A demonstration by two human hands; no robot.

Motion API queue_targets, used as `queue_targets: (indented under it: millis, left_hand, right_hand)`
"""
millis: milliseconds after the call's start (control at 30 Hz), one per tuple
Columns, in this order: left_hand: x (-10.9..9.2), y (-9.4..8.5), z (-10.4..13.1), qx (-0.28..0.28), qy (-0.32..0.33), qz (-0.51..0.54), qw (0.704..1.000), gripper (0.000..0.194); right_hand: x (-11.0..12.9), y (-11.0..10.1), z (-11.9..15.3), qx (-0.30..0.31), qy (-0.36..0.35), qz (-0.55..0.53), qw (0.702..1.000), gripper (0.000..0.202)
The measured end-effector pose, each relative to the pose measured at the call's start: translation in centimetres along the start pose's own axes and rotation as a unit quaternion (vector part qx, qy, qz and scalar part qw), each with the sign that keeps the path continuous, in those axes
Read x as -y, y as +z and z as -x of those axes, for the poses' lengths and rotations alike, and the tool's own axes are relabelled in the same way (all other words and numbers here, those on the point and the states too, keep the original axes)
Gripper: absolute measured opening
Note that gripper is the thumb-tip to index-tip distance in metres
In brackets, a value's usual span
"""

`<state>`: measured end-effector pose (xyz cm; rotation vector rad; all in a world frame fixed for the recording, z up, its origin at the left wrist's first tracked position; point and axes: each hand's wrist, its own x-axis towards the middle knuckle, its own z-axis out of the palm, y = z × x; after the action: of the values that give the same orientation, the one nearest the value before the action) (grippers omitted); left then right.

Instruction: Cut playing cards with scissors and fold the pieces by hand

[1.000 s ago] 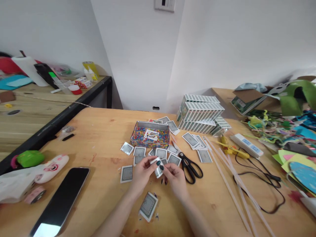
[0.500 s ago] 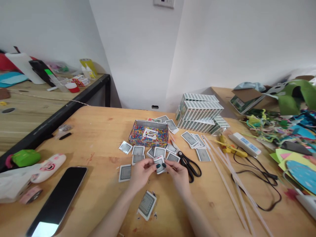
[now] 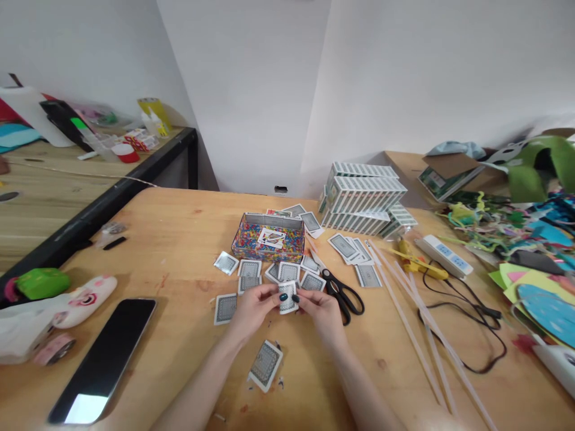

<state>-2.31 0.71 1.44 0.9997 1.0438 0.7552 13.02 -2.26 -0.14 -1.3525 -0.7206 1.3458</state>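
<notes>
A playing card (image 3: 288, 304) with a patterned grey back is held up between my two hands over the table. My left hand (image 3: 257, 308) pinches its left side, thumb on the face toward me. On the opposite edge, my right hand (image 3: 321, 308) grips it with thumb and fingers. Just beyond stands an open box (image 3: 268, 254) with a colourful speckled pattern and a face card (image 3: 272, 238) inside. Several cards lie around the box, and one card (image 3: 266, 365) rests nearer to me between my forearms. Black-handled scissors (image 3: 344, 296) lie right of my right hand.
A phone (image 3: 105, 359) and a white toy-like item (image 3: 85, 302) lie at the left. Stacked card boxes (image 3: 366, 194) stand at the back right. Clear sticks (image 3: 417, 323), a yellow glue gun (image 3: 417, 263), a power strip (image 3: 444, 254) and cables spread over the right side.
The view has shifted slightly, moving the scene a little up and left in the picture. Both hands keep hold of the card, which now appears turned a bit more upright.
</notes>
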Motion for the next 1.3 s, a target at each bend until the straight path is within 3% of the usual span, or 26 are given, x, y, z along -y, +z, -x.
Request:
queue_targets:
  millis: [300,567,1033,1300]
  left_hand:
    - [-0.23,-0.11,0.11,-0.008,-0.054,0.024,0.998,0.037]
    - [-0.02,-0.35,-0.13,-0.07,-0.014,-0.032,0.997,0.03]
    - [0.08,-0.08,0.01,-0.09,-0.011,-0.055,0.994,0.028]
    - [0.41,-0.36,-0.1,-0.073,-0.002,-0.056,0.996,0.027]
  right_hand:
    - [-0.3,-0.01,0.04,-0.005,0.009,0.002,1.0,0.027]
    - [-0.07,0.31,0.43,-0.004,0.0,0.027,1.0,0.022]
    - [-0.08,0.66,0.65,-0.01,0.009,0.028,1.0,0.027]
    - [-0.13,0.46,0.52,0.007,0.022,0.017,1.0,0.024]
